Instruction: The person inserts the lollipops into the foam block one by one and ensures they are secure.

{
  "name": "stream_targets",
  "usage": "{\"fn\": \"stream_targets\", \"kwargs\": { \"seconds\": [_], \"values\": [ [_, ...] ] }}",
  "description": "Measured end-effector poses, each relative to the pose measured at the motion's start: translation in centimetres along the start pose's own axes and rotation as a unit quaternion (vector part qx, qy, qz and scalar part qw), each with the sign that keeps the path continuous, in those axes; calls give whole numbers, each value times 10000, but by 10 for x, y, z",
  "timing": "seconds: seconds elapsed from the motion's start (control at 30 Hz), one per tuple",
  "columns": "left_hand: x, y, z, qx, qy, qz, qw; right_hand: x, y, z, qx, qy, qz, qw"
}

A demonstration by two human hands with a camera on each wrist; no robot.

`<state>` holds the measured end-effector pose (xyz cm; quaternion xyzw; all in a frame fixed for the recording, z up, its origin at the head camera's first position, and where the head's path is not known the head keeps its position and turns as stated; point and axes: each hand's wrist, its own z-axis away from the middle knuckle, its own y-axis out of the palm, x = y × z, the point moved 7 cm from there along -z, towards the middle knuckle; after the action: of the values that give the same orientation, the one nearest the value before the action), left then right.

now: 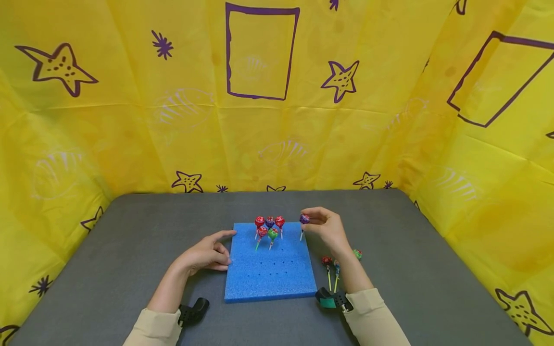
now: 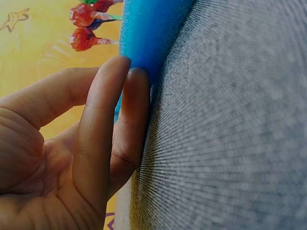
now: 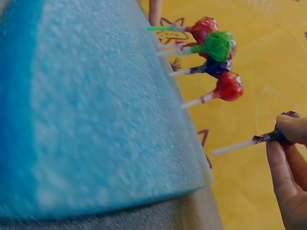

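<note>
In the right wrist view the white stick [image 3: 232, 147] of the purple lollipop [image 1: 305, 219] ends just clear of the blue foam board [image 1: 272, 284], a gap the head view leaves unclear, while the left wrist view shows the left hand [image 1: 207, 253] touching the board's side with loosely extended fingers. Five standing lollipops [image 1: 279, 221] fill part of the board's far half, and the right forearm [image 1: 355, 274] partly hides a green lollipop [image 1: 357, 253] on the tabletop [image 1: 173, 206]. Pinched by its head in the right hand [image 1: 327, 228], the purple lollipop hangs over the far right corner, long axis near upright, stick downward.
</note>
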<state>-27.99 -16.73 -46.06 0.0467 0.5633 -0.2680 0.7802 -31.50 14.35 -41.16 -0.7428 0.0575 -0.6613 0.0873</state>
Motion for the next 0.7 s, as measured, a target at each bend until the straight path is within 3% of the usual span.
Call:
{"fn": "stream_targets", "kwargs": {
  "seconds": [0.7],
  "values": [
    [-1, 0, 1, -96, -38, -35, 9999, -3, 27, 3, 567, -39, 9, 9984]
  ]
}}
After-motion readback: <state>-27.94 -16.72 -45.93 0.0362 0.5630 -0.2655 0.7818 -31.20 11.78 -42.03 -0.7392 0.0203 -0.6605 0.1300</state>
